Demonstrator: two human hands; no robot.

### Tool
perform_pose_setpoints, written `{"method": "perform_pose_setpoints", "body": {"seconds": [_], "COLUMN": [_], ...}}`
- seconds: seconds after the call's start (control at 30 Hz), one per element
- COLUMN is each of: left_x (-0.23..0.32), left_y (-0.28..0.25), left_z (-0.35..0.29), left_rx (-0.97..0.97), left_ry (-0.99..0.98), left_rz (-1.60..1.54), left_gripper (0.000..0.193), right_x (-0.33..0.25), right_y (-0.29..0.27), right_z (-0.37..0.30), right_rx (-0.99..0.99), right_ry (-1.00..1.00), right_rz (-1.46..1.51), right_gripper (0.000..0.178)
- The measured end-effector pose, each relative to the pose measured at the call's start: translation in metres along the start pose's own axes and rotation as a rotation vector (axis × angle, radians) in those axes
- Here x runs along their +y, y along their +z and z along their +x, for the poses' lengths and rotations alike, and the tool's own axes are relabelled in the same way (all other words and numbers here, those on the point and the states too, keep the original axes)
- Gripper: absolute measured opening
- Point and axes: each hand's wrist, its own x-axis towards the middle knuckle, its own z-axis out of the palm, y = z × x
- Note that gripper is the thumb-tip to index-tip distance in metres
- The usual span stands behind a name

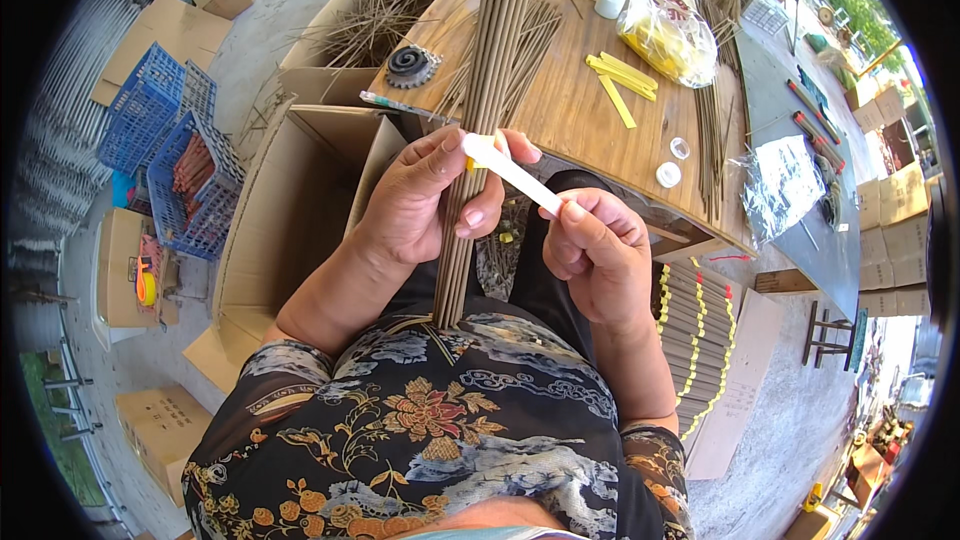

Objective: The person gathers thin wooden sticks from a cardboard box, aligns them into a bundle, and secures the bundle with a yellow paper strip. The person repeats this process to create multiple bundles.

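Note:
A bundle of long, thin brown sticks (498, 40) stands nearly upright before me, its lower end against my lap. My left hand (405, 185) is closed round the bundle at mid-height, its thumb and fingers also pressing one end of a pale paper strip (525, 180) to the sticks. A bit of yellow shows under that end. From there the strip runs taut, down to the right. Its other end is pinched between thumb and forefinger of my right hand (605, 250).
On the wooden table (570, 70) lie yellow strips (622, 80), loose sticks, a plastic bag (665, 30), small white lids (668, 175) and a dark coiled ring (410, 65). An open cardboard box (285, 210) stands at my left, blue crates (195, 185) beyond. Yellow-banded bundles (692, 330) lie at right.

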Motion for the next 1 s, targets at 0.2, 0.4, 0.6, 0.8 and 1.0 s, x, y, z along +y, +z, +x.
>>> {"method": "perform_pose_setpoints", "body": {"seconds": [0.2, 0.4, 0.6, 0.8, 1.0], "left_x": [0.002, 0.001, 0.0, 0.002, 0.006], "left_y": [-0.005, -0.002, 0.001, -0.001, -0.003], "left_z": [-0.002, 0.001, 0.001, 0.004, 0.002], "left_rx": [0.055, 0.044, 0.118, 0.02, 0.043], "left_ry": [-0.022, 0.015, 0.013, -0.021, -0.067], "left_rz": [-0.079, -0.086, -0.023, -0.066, -0.087], "left_gripper": [0.041, 0.039, 0.043, 0.04, 0.042], "right_x": [-0.003, 0.0, -0.001, -0.002, -0.003], "right_y": [-0.01, -0.007, -0.004, -0.004, -0.014], "right_z": [-0.003, -0.001, 0.001, 0.0, 0.0], "right_rx": [0.046, 0.017, 0.006, -0.016, 0.056], "right_ry": [-0.04, -0.006, 0.016, -0.025, -0.047], "right_rz": [-0.031, -0.152, -0.133, -0.066, -0.087], "right_gripper": [0.015, 0.014, 0.014, 0.013, 0.014]}}
